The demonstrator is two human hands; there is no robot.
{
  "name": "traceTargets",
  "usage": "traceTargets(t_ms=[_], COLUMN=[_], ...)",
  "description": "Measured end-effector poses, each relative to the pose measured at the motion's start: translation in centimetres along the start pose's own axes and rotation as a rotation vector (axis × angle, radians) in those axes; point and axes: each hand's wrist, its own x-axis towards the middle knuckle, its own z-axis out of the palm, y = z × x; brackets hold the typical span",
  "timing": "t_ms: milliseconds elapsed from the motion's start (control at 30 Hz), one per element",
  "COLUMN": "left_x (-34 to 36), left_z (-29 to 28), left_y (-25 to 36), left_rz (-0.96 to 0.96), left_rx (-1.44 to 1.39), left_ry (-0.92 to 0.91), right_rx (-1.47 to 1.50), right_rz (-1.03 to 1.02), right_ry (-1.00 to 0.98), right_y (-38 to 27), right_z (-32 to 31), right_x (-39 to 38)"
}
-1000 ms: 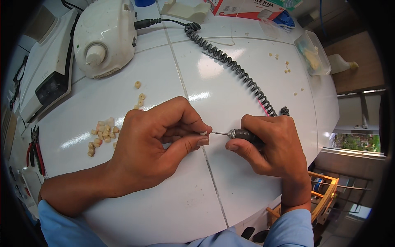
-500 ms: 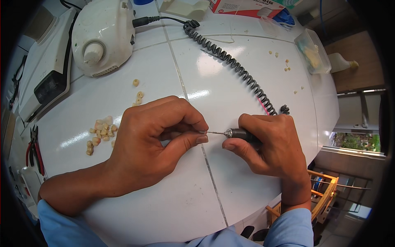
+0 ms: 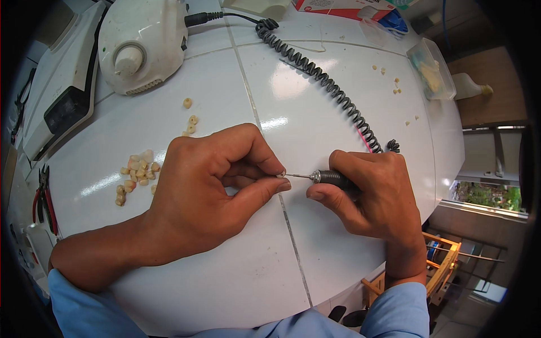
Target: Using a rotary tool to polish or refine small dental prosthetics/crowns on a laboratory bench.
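My right hand (image 3: pixel 372 194) is wrapped round the dark grip of a rotary handpiece (image 3: pixel 328 178). A thin metal bur (image 3: pixel 298 176) sticks out of it to the left. Its tip meets the fingertips of my left hand (image 3: pixel 208 183), where thumb and forefinger pinch a tiny pale piece (image 3: pixel 282 174), mostly hidden. Left of that hand lies a loose pile of cream tooth-like pieces (image 3: pixel 141 168). Several more, one of them a round piece (image 3: pixel 187 103), trail off beyond my knuckles. A coiled black cord (image 3: pixel 329 84) runs to the handpiece.
The white control unit (image 3: pixel 138 48) stands at the far left, beside a white machine with a dark panel (image 3: pixel 67 110). Red-handled pliers (image 3: pixel 44 200) lie at the left edge. Small pale bits (image 3: pixel 397 87) and a clear plastic box (image 3: pixel 431 70) are at the far right of the white tiled table (image 3: pixel 225 298).
Both hands keep their hold, with the bur still at the left fingertips. My left fingers have shifted slightly, showing a little more of the pinched piece. The whole view has moved a little.
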Motion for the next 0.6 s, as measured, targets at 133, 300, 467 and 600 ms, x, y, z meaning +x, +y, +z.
traceTargets(t_ms=[133, 300, 467, 600], left_x=[0.17, 0.03, -0.09, -0.16], left_z=[0.03, 0.01, -0.02, 0.04], left_y=[-0.4, -0.47, -0.21, -0.5], left_rz=[0.021, 0.007, -0.004, 0.003], left_rx=[0.008, 0.017, -0.021, 0.011], left_ry=[0.001, 0.014, 0.011, 0.023], right_rx=[-0.007, -0.016, -0.018, -0.028], right_rz=[-0.005, -0.008, -0.017, -0.006], right_ry=[0.03, 0.012, 0.066, 0.027], right_y=[0.05, 0.01, -0.05, -0.14], right_z=[0.28, 0.39, 0.68, 0.47], right_x=[0.03, 0.13, 0.12, 0.2])
